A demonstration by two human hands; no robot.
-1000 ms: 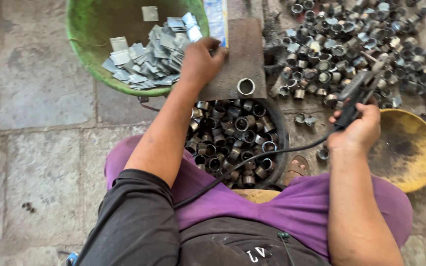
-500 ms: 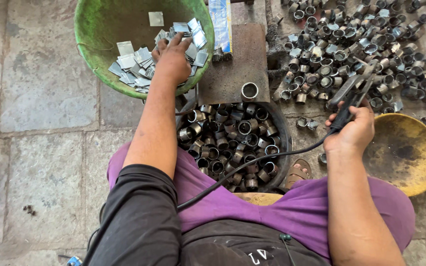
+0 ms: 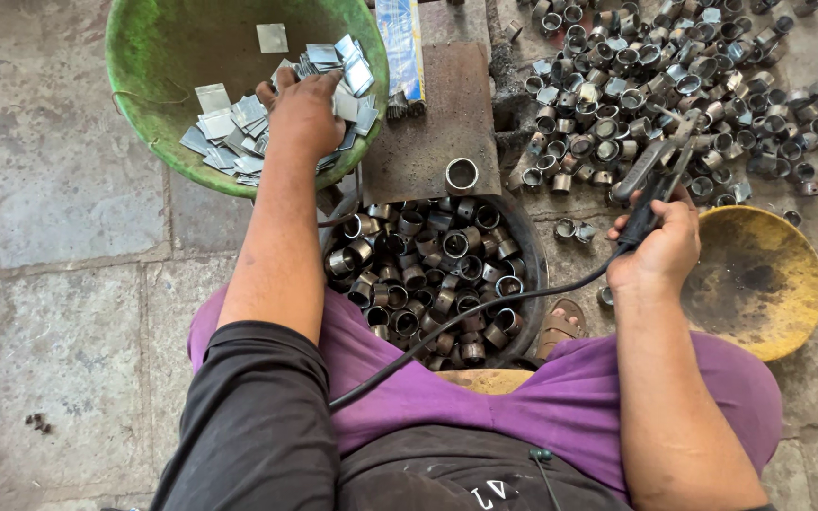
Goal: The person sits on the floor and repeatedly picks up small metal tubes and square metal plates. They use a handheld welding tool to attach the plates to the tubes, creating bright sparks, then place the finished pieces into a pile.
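The left hand (image 3: 303, 115) rests fingers-down on flat grey metal squares (image 3: 229, 132) in the green round basin (image 3: 144, 57), grasp indiscernible, the right hand (image 3: 660, 248) grips a black corded welding holder (image 3: 650, 180); one steel ring (image 3: 461, 175) awaits on the rusty plate (image 3: 437, 104), many finished rings (image 3: 428, 274) fill the dark tub.

Your left hand (image 3: 303, 114) rests on the flat plates (image 3: 239, 128) in the basin (image 3: 158, 57) at 11 o'clock. At 12 o'clock a single ring (image 3: 461, 175) stands on the slab (image 3: 437, 114), just behind the pan of rings (image 3: 433, 279). Your right hand (image 3: 660, 248) grips the tool (image 3: 650, 180) at 2 o'clock, between the loose ring pile (image 3: 674, 85) behind and the dish (image 3: 759, 274) to its right.
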